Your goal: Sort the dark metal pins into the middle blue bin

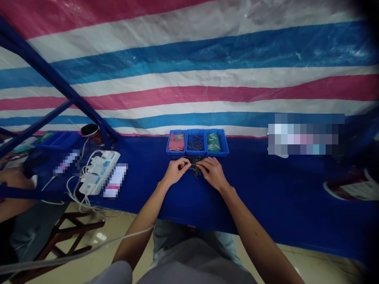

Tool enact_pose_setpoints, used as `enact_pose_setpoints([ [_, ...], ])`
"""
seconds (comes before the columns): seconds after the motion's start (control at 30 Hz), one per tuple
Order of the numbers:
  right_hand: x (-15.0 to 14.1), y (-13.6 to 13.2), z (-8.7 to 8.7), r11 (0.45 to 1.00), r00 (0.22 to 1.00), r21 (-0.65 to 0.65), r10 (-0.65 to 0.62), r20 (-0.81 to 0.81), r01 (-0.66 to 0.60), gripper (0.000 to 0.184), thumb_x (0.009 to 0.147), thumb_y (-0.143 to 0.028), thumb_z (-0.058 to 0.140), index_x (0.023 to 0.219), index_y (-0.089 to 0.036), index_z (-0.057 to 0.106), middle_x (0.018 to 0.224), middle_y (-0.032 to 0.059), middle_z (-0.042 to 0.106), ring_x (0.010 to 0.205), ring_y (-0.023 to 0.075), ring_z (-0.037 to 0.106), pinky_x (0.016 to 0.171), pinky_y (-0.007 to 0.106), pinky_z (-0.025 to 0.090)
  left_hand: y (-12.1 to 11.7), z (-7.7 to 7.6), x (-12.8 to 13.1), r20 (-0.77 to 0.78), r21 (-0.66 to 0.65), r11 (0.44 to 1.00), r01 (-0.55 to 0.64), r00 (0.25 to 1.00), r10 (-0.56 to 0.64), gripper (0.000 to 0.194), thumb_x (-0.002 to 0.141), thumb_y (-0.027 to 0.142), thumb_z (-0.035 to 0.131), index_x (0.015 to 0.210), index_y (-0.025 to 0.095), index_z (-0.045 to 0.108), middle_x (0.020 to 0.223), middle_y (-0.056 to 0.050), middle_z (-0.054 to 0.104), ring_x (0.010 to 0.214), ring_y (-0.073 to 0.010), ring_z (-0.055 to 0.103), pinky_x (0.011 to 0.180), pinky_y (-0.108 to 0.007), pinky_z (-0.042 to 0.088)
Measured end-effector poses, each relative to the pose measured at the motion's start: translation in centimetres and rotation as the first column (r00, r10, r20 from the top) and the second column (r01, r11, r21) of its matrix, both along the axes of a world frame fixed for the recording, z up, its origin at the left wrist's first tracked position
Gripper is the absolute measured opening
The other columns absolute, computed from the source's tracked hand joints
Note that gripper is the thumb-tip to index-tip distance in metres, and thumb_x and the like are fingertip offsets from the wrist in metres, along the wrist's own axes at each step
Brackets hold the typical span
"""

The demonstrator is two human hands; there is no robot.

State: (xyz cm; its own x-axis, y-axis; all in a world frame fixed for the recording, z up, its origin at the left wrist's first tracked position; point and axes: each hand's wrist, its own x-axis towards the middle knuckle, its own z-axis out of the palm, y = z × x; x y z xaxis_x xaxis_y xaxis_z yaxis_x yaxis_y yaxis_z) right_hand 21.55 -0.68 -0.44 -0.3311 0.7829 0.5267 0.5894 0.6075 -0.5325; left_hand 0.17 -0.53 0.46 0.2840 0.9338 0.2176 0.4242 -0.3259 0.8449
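Observation:
My left hand (177, 172) is closed in a pinch, thumb and forefinger meeting over a pile of thin dark pieces (194, 172) on the blue table. Opposite it, my right hand (213, 171) pinches too, its fingertips a short way from the left ones. Whatever lies in either pinch is too small to make out; a thin yellowish line shows between the fingertips. Just behind the pile stand three joined blue bins. Red-pink material fills the left bin (167, 146), similar dark thin pieces lie in the middle bin (196, 153), and green material with pale bits is in the right bin (226, 148).
Left on the table (142, 173) are a white power strip (99, 173) with cables, a blurred-out phone (115, 181) and a dark cup (92, 134). A blue frame bar (59, 79) slants there, beside another person's arm (17, 181). A dark red container (353, 184) stands right.

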Motion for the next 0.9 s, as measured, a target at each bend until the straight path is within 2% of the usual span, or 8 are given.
enact_pose_setpoints([
  [0.17, -0.2, -0.1, -0.1, 1.000, 0.998, 0.028, 0.004, -0.058, -0.002, 0.022, 0.101, -0.031, 0.053, 0.098, -0.022, 0.072, 0.092, 0.0062, 0.073, 0.084, 0.0200, 0.064, 0.078, 0.037, 0.042, 0.1, 0.0, 0.0, -0.042, 0.003, 0.999, 0.032, 0.999, -0.032, 0.032, 0.095, 0.043, 0.057, 0.101, 0.015, 0.071, 0.056, 0.004, 0.058, 0.050, -0.0083, 0.048, 0.057, -0.019, 0.038],
  [0.5, -0.9, -0.6, 0.0, 0.995, 0.992, 0.050, 0.087, -0.093, -0.083, 0.016, 0.099, -0.025, 0.055, 0.100, -0.023, 0.071, 0.098, 0.0060, 0.073, 0.089, 0.0196, 0.066, 0.080, 0.036, 0.047, -0.1, 0.6, 0.0, -0.100, 0.008, 0.992, 0.129, 0.987, -0.128, 0.033, 0.099, 0.040, 0.051, 0.093, 0.014, 0.071, 0.058, 0.002, 0.061, 0.051, -0.0086, 0.048, 0.057, -0.020, 0.036],
  [0.7, -1.0, -0.7, -0.1, 0.995, 0.994, 0.059, 0.079, -0.076, -0.074, 0.016, 0.099, -0.024, 0.056, 0.100, -0.023, 0.071, 0.097, 0.0059, 0.073, 0.088, 0.0202, 0.066, 0.081, 0.037, 0.048, -0.1, 0.5, 0.1, -0.125, 0.019, 0.992, 0.128, 0.984, -0.125, 0.030, 0.098, 0.038, 0.053, 0.096, 0.014, 0.071, 0.059, 0.002, 0.062, 0.051, -0.0089, 0.051, 0.058, -0.019, 0.038],
  [0.9, -1.0, -0.7, -0.2, 0.997, 0.996, 0.023, 0.076, -0.047, -0.075, 0.017, 0.100, -0.023, 0.053, 0.100, -0.022, 0.070, 0.095, 0.0065, 0.073, 0.088, 0.0208, 0.065, 0.082, 0.037, 0.049, -0.3, 0.8, 0.1, -0.167, 0.038, 0.991, 0.131, 0.978, -0.123, 0.031, 0.099, 0.037, 0.051, 0.092, 0.015, 0.072, 0.063, 0.001, 0.063, 0.055, -0.0100, 0.053, 0.061, -0.020, 0.040],
])
